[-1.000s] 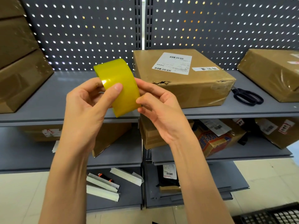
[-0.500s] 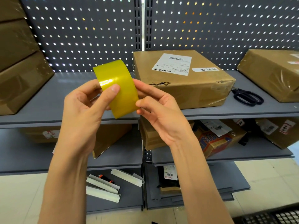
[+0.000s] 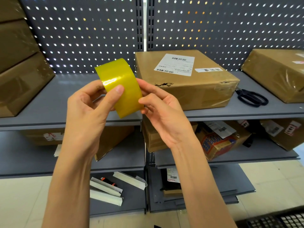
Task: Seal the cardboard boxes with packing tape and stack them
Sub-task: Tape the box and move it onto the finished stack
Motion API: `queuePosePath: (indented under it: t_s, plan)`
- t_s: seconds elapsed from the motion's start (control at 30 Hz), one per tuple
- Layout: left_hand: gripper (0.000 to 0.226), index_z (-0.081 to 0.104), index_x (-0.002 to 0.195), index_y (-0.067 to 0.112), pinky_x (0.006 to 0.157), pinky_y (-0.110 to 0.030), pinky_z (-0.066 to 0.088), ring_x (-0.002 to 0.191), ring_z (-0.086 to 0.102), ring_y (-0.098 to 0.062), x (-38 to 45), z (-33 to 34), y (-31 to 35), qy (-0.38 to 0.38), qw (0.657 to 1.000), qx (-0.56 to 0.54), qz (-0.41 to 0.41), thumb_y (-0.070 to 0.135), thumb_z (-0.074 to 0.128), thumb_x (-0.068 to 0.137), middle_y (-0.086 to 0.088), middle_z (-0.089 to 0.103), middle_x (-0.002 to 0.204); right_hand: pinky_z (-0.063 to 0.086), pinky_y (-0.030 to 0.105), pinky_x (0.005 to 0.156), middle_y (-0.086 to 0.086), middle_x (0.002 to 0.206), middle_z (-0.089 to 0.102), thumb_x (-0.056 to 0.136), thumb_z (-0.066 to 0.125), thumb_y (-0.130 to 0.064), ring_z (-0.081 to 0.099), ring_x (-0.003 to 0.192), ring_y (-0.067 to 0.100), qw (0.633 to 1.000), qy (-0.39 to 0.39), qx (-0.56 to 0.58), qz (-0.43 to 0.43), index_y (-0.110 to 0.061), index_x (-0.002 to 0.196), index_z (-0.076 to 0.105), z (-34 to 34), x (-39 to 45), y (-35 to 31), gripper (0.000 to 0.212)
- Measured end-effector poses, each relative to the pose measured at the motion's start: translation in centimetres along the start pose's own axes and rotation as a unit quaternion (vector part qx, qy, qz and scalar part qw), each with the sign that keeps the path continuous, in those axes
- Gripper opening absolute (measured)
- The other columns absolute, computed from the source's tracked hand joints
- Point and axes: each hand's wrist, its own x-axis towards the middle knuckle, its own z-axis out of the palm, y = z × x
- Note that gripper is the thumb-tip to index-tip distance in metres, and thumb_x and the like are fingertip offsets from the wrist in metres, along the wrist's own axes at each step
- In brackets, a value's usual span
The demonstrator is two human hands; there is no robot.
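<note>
Roll of yellow packing tape (image 3: 120,88) was held up in front of the top shelf (image 3: 65,102), between both hands, clear of every box. Left hand (image 3: 88,112) gripped it, thumb pressed flat on the outer band, fingers curled behind. Right hand (image 3: 162,112) pinched the roll's right edge with thumb and fingers. Roll was tilted, top leaning left; its hole axis could not be made out. Labelled cardboard box (image 3: 185,79) sat on the shelf just behind, black scissors (image 3: 251,97) beside it.
</note>
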Motion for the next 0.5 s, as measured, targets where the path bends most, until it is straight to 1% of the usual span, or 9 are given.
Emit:
queuePosePath:
  t_s: [0.13,0.27,0.37,0.5]
  plan:
    - [0.016,0.074,0.09,0.031,0.076,-0.024,0.054,0.089,0.066,-0.008,0.05,0.07,-0.1,0.005,1.0,0.002,-0.006,0.037,0.067,0.077,0.009,0.073,0.092,0.044,0.014,0.062,-0.008,0.089,0.071,0.086,0.047,0.016,0.059,0.073,-0.001,1.0,-0.001,-0.01,0.003,-0.017,0.102,0.067,-0.14,-0.01,0.13,0.043]
    - [0.008,0.072,0.09,0.028,0.074,-0.022,0.053,0.086,0.065,-0.007,0.03,0.13,0.17,0.007,1.0,0.004,-0.012,0.031,0.071,0.083,0.011,0.073,0.088,0.047,0.015,0.062,-0.005,0.093,0.07,0.086,0.052,0.013,0.062,0.076,0.001,0.999,-0.005,-0.044,-0.004,-0.018,0.103,0.067,-0.23,-0.04,0.01,0.039]
    - [0.017,0.067,0.095,0.024,0.07,-0.016,0.05,0.081,0.064,-0.002,-0.1,0.52,0.49,0.009,1.0,0.018,-0.002,0.028,0.064,0.079,0.013,0.072,0.084,0.048,0.015,0.059,-0.005,0.086,0.07,0.085,0.053,0.014,0.062,0.072,0.001,0.999,0.011,-0.043,0.002,-0.019,0.098,0.067,-0.25,0.09,-0.06,0.037]
    - [0.018,0.067,0.095,0.022,0.07,-0.018,0.051,0.08,0.064,-0.003,-0.1,0.65,0.58,0.013,1.0,0.024,-0.002,0.028,0.064,0.078,0.012,0.072,0.084,0.047,0.015,0.06,-0.006,0.085,0.07,0.083,0.05,0.018,0.062,0.072,0.001,0.999,0.02,-0.047,0.004,-0.019,0.095,0.066,-0.27,0.19,0.15,0.042]
